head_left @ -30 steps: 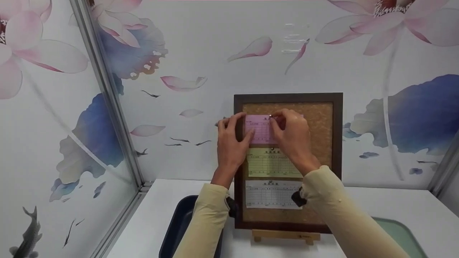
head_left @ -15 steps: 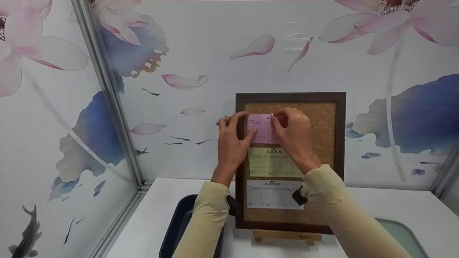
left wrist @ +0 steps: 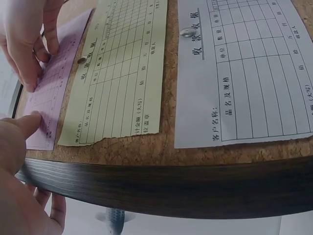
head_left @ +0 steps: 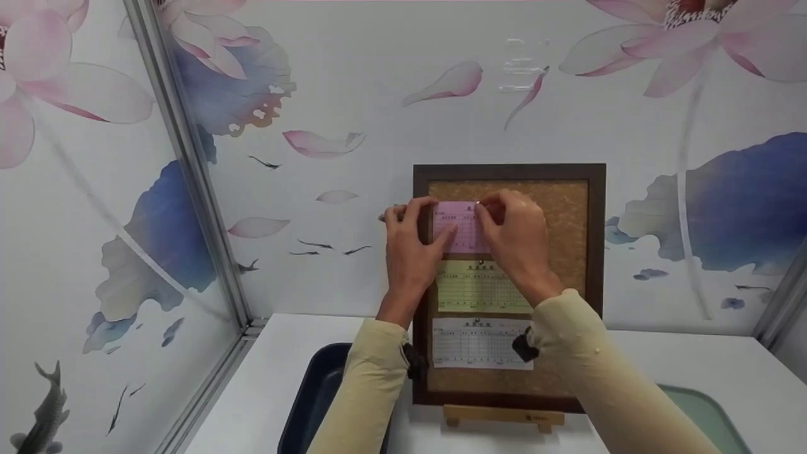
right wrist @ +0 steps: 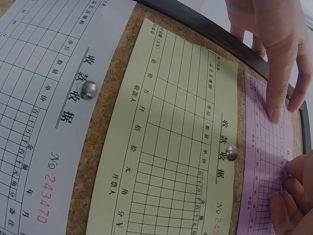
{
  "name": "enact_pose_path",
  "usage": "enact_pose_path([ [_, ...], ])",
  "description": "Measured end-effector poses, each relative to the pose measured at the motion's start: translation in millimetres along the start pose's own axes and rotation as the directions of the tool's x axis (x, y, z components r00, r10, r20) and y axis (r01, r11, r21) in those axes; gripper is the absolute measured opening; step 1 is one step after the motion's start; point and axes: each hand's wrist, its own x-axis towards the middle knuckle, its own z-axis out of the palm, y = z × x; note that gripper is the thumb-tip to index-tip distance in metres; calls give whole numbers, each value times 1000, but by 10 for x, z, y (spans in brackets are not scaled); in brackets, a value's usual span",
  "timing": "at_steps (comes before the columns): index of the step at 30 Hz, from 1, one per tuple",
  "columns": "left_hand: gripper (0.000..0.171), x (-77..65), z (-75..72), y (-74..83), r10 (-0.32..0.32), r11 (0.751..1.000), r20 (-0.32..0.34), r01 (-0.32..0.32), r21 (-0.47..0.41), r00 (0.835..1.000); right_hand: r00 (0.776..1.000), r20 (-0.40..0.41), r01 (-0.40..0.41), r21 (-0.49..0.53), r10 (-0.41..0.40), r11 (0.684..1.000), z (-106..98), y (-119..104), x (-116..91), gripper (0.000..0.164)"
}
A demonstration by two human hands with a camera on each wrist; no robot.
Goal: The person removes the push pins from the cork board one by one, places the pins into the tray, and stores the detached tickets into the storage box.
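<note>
Compared with the earlier frames, little has altered: both hands remain at the top of the cork board [head_left: 570, 252], and the pink receipt [head_left: 463, 228] sits in the same spot; only the view has drifted slightly.

The left hand [head_left: 410, 249] wraps the left edge of the board's dark frame, its thumb [left wrist: 22, 125] laid flat on the left part of the pink receipt. The right hand [head_left: 514, 236] has its fingers curled together at the receipt's top centre, pinching a small silver pin [head_left: 477, 203] against the paper. The two hands are close together, with a strip of the receipt showing between them.

The pink receipt is a small printed form with a ruled grid, lying flat on the cork at the top of the board. Directly below it hangs a yellow receipt [head_left: 482, 287], and below that a white receipt [head_left: 479, 343]; each is held by a silver pin at its heading, as the right wrist view shows. The board stands upright on a small wooden easel [head_left: 501, 417] on the white table [head_left: 265, 384]. A dark blue tray [head_left: 312, 400] lies near left, a green tray [head_left: 709, 413] near right.
</note>
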Motion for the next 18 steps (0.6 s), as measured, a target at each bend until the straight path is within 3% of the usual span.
enact_pose_path([
  [5, 60, 0, 10, 8, -12, 1000, -9, 12, 24, 1000, 1000, 3, -8, -6, 8, 1000, -5, 4, 5, 18],
  [18, 58, 3, 13, 37, -1, 1000, -18, 2, 31, 1000, 1000, -16, 2, 1, -2, 1000, -7, 5, 25, 16],
])
